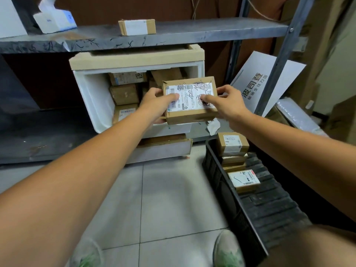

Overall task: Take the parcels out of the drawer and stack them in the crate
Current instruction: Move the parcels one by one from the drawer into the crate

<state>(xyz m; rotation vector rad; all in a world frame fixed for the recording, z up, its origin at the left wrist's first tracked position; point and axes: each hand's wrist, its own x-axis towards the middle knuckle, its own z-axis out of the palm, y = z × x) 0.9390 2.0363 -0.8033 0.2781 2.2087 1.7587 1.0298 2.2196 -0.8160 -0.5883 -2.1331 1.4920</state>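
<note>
1. Held parcel: brown carton, white label facing up with pen scribbles on it. It is in the air just in front of the drawer, at the right side of its open mouth, slightly tilted.
2. Left hand: grips the parcel's left end. The thumb lies on the label and the fingers curl round the far edge.
3. Right hand: grips the right end the same way, thumb on the label and fingers wrapped round the side.
4. The drawer is white and sits under the grey shelf. Stored parcels are stacked inside along its left side and back; more are hidden behind the held one.
5. Crate: black, on the tiled floor, below and to the right of the drawer.
6. In the crate's far corner a stack of cartons stands. Just nearer lies a labelled carton, label up.
7. On the shelf a small box sits near the middle of the front edge. A tissue pack is toward the left end.
8. A white board with printed characters leans right of the drawer, behind the shelf upright.
9. The toe of a shoe is on the floor at the crate's near end.
</note>
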